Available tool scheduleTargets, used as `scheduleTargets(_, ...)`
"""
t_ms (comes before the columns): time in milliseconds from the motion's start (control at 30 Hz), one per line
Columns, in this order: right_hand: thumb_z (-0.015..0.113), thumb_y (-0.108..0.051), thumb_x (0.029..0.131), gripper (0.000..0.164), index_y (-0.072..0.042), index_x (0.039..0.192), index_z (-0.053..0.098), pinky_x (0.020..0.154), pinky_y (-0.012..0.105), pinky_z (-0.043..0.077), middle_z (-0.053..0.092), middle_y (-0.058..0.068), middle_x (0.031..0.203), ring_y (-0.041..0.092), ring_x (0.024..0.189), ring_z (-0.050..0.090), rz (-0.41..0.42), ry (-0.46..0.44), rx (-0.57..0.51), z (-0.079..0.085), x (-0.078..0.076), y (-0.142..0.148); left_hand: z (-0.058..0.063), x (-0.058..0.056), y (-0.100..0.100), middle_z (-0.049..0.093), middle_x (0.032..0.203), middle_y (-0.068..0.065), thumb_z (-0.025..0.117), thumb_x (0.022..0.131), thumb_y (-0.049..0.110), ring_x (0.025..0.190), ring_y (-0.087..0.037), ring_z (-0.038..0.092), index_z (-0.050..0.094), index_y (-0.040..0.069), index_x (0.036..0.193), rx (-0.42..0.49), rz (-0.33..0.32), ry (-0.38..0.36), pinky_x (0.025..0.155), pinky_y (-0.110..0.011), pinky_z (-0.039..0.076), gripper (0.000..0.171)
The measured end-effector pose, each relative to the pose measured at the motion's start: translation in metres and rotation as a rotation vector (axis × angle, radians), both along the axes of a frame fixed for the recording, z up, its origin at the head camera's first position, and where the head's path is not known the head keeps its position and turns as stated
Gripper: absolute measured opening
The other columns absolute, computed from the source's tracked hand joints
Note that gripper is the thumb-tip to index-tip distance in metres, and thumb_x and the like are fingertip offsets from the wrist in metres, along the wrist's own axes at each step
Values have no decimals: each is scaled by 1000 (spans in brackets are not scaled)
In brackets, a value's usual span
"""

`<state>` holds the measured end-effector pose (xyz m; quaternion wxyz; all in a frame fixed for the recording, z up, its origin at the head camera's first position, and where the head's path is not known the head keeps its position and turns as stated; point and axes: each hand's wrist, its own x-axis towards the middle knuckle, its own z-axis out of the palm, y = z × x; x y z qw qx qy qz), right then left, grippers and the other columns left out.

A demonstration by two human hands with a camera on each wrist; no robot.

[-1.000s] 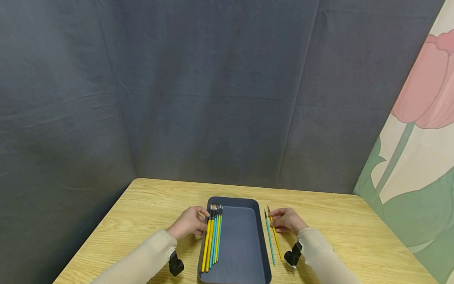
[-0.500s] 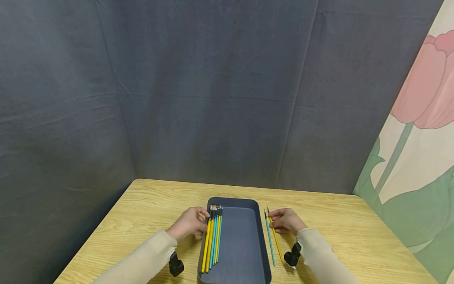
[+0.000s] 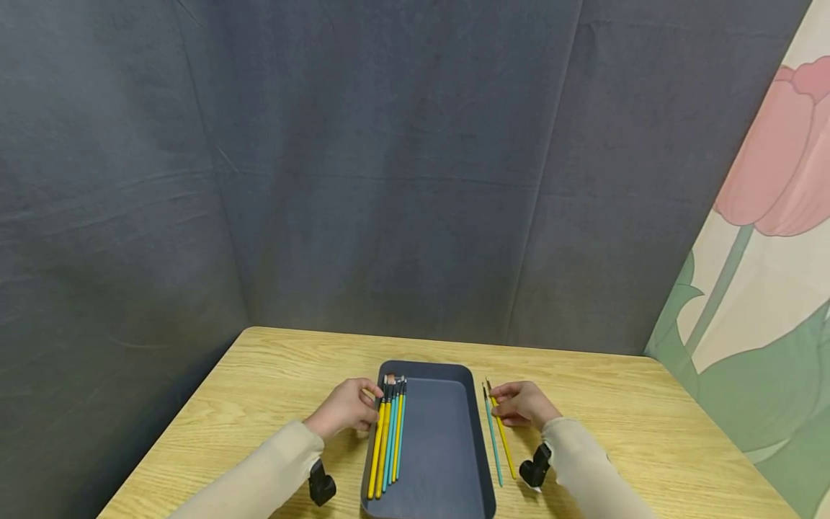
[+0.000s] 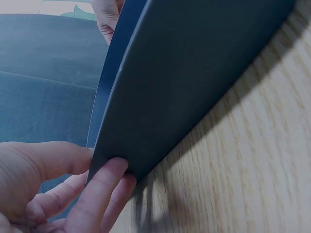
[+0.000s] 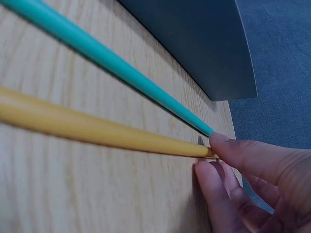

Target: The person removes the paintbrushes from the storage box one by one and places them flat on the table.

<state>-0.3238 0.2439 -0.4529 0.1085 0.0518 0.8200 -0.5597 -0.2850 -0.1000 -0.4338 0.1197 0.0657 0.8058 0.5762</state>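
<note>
A dark grey tray [image 3: 447,432] stands on the table with several yellow and teal paintbrushes [image 3: 389,440] lined up along its left side, bristles toward the far end. At the tray's left rim, my left hand [image 3: 346,407] pinches the wall; the left wrist view shows fingertips [image 4: 116,167] against the outer side. My right hand [image 3: 525,404] pinches a slim yellow paintbrush [image 3: 504,443] near its ferrule, right of the tray. Beside it, a teal paintbrush [image 3: 494,443] lies on the table, its upper end close to my thumb in the right wrist view.
The wooden table [image 3: 292,360] reaches back to a dark grey curtain [image 3: 389,180]. At the right hangs a panel with a pink tulip print [image 3: 765,158]. Each wrist wears a small black camera, such as the right one [image 3: 534,465], close over the table.
The yellow paintbrush in my right hand has shifted very slightly left, closer to the teal one. My left hand and the tray have stayed in place.
</note>
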Motion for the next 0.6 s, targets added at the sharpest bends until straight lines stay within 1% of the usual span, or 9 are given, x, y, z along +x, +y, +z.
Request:
scheduleTargets(167,72,8,79,37,8,114,63,56,27,55,60,8,88,13,67,66,0,-7,1,0,0,0,0,0,0,53,82,-11,65,77,-14,61,-18,52,57,-7,111,-7,5,-2,55,-32,53,36)
scheduleTargets(367,68,6,83,37,9,119,60,58,27,55,65,8,86,12,66,64,32,-19,-12,5,3,2,1,0,0,52,82,-11,65,77,-14,61,-18,52,57,-8,112,-5,2,-4,55,-32,52,36)
scheduleTargets(467,68,3,85,37,9,120,59,62,29,56,66,10,89,12,68,64,42,-16,-12,9,5,1,0,1,0,52,81,-11,65,77,-14,60,-18,51,57,-8,112,2,0,-5,54,-32,52,36)
scheduleTargets(600,66,-2,88,36,9,121,58,69,34,58,65,12,96,14,73,64,77,16,5,20,9,-5,0,1,0,52,81,-11,65,77,-14,59,-17,50,57,-8,112,2,-2,0,53,-31,51,37)
